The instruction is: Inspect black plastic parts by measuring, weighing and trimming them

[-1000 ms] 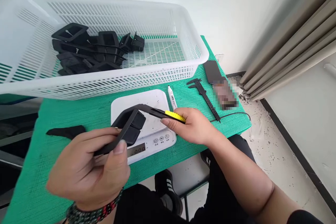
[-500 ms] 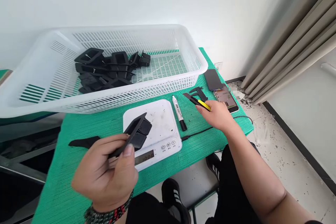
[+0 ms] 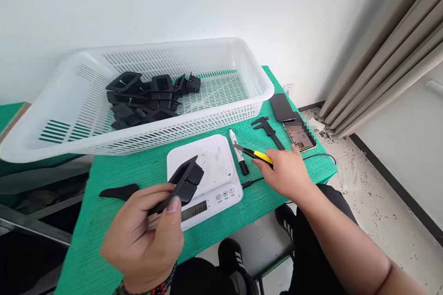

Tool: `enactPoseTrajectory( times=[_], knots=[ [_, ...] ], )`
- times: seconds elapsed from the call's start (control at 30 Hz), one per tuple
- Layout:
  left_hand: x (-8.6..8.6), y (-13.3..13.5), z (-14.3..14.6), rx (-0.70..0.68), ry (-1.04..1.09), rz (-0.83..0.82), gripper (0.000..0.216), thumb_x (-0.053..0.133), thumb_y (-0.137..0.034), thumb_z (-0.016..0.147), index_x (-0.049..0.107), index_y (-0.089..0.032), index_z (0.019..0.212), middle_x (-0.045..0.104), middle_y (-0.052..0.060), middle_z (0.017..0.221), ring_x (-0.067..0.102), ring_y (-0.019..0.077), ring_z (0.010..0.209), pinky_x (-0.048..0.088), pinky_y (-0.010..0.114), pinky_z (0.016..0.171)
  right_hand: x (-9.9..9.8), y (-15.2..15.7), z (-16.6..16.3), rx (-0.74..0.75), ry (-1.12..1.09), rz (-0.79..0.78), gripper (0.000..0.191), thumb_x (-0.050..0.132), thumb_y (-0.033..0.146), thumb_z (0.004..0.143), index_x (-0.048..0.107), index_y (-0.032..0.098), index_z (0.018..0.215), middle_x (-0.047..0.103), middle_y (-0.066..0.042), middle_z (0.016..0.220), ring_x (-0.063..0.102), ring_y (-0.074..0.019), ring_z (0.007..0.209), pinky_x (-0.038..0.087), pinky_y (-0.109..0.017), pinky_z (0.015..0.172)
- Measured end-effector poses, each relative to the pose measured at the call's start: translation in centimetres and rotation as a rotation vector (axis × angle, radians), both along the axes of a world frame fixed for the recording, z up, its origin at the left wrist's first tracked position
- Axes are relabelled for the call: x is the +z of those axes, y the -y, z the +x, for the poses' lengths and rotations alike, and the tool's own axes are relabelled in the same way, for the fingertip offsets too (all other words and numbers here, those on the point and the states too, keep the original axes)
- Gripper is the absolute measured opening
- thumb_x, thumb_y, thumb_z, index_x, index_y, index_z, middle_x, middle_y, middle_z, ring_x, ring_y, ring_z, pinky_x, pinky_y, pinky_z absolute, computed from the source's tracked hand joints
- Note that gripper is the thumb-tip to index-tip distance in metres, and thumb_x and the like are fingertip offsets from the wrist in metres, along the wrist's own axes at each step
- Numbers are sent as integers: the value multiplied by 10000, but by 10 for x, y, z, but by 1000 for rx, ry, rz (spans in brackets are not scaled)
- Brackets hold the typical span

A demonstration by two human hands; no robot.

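Observation:
Pinched between the thumb and fingers of my left hand [image 3: 145, 230] is a black moulded plastic part [image 3: 187, 182], tilted above the front of the white digital scale [image 3: 202, 156]. My right hand [image 3: 285, 170] is wrapped round a utility knife [image 3: 261, 156] with a black and yellow handle. Its bare blade points left, over the black-capped white marker [image 3: 238, 152]. The scale's display [image 3: 195, 210] is lit. Behind my left hand, a second black part [image 3: 117, 191] lies on the green mat, partly hidden.
A white plastic basket [image 3: 166, 134] at the back holds several black parts [image 3: 145, 97]. Black calipers [image 3: 268, 129], a dark phone [image 3: 282, 107] and a device with its screen lit [image 3: 301, 136] lie at the right. A cable [image 3: 254, 182] runs from the scale.
My right hand has brought the knife left and down, nearer the scale and over the marker. My left hand still holds the black part in much the same pose. The view has shifted slightly.

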State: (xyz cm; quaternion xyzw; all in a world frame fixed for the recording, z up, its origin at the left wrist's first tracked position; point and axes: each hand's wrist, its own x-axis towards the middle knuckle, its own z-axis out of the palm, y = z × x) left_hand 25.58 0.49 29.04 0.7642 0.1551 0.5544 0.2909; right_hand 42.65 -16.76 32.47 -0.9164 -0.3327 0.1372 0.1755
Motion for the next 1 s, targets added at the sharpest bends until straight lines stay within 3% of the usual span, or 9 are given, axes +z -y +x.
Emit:
enactPoseTrajectory(
  times=[0.07, 0.13, 0.3, 0.53, 0.73, 0.87, 1.0],
  knots=[
    [-2, -1, -3, 2, -97, -108, 38, 726, -228, 800, 753, -218, 824, 745, 39, 848, 698, 215, 739, 509, 316, 581, 4, -3, -10, 21, -85, 86, 391, 530, 528, 1001, 552, 208, 777, 564, -5, 679, 501, -165, 662, 387, -324, 757],
    [-6, -2, -4, -5, -174, -260, 81, 726, -285, 825, 771, -228, 861, 761, 45, 877, 711, 225, 773, 533, 316, 602, 8, -7, -18, 84, -248, 184, 418, 557, 540, 989, 503, 211, 737, 519, 14, 666, 446, -138, 629, 297, -281, 609],
    [-5, -3, 3, -179, -156, -602, 181, 748, -385, 833, 772, -223, 910, 742, 45, 834, 686, 217, 726, 548, 323, 596, 8, -20, -28, 273, -469, 388, 435, 597, 490, 979, 447, 200, 692, 485, 34, 668, 413, -104, 631, 244, -265, 578],
    [6, 11, 23, -157, -237, -377, 201, 711, -374, 849, 763, -196, 928, 718, 17, 753, 651, 174, 664, 553, 292, 616, -5, -30, -23, 140, -589, 465, 445, 554, 544, 959, 444, 211, 686, 462, 36, 649, 423, -117, 618, 275, -258, 555],
    [6, 16, 14, -171, -195, -296, 213, 661, -388, 903, 736, -195, 955, 709, 31, 803, 669, 186, 714, 558, 307, 663, -14, -20, -8, 70, -465, 488, 438, 537, 548, 939, 408, 220, 678, 392, 46, 616, 368, -117, 590, 243, -269, 536],
    [-2, 10, 8, -78, -241, -223, 295, 640, -457, 913, 714, -184, 997, 707, 57, 864, 684, 205, 789, 575, 337, 741, -22, -11, -3, 123, -466, 580, 460, 515, 601, 922, 381, 227, 690, 365, 52, 613, 345, -112, 582, 237, -268, 533],
    [-19, -6, 2, 46, -187, -267, 377, 650, -516, 893, 677, -168, 1035, 693, 65, 871, 697, 206, 819, 593, 348, 786, -31, 0, -5, 128, -387, 674, 471, 505, 621, 909, 377, 229, 680, 375, 48, 620, 355, -116, 596, 253, -274, 551]
  ],
)
